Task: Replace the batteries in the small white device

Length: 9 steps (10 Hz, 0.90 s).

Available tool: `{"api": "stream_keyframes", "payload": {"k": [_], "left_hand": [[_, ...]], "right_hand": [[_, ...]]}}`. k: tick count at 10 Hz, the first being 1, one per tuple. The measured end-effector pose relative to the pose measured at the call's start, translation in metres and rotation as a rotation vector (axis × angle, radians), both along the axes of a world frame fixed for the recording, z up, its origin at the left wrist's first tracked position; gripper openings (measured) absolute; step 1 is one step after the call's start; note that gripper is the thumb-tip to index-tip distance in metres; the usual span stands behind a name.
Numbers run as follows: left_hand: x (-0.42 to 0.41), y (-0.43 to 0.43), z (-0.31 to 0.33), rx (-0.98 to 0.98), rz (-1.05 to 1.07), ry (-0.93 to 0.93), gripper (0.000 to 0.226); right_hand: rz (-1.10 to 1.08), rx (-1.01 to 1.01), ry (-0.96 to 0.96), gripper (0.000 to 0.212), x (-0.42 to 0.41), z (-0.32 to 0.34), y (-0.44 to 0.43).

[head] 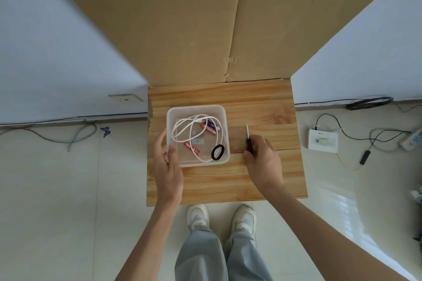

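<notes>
A translucent plastic tray (225, 121) sits on a small wooden table (262, 107). Inside lie a coiled white cable (182, 124), red batteries (208, 128) near the back, another red battery (191, 147) in the middle, a black ring (217, 152) and a small clear piece (197, 141). My left hand (167, 162) grips the tray's left front corner. My right hand (262, 157) rests on the table right of the tray, holding a small black-handled screwdriver (248, 138) with its tip pointing away. I see no small white device on the table.
A large flattened cardboard sheet (205, 36) leans against the wall behind the table. On the floor to the right are a white router box (322, 142), cables and a power strip (412, 140). More cables (68, 134) run along the left wall. My feet (220, 217) stand at the table's front edge.
</notes>
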State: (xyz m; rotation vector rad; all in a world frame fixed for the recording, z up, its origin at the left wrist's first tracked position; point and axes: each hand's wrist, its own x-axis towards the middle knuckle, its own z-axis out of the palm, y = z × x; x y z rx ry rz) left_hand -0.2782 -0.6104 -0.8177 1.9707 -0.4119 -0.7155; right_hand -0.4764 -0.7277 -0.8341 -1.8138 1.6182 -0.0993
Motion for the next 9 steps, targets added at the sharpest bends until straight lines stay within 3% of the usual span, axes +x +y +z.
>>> {"api": "stream_keyframes", "payload": {"k": [2,5,6,7,9], "left_hand": [[0.006,0.011,-0.009,0.083,-0.044,-0.035,0.042],[0.023,0.012,0.003,0.342,-0.215,-0.126,0.062],[0.027,0.005,0.028,0.566,-0.412,-0.19,0.068],[0.021,-0.003,0.072,0.635,-0.565,-0.294,0.06],[-0.008,-0.026,0.194,0.595,-0.779,-0.517,0.038]], "right_hand": [[0.071,-0.069,0.073,0.03,0.004,0.0,0.005],[0.207,0.033,0.182,0.042,-0.002,0.018,0.015],[0.243,0.085,0.223,0.047,-0.008,0.049,0.013],[0.254,0.105,0.263,0.045,-0.015,0.097,0.008],[0.356,0.198,0.366,0.029,-0.027,0.212,0.0]]}}
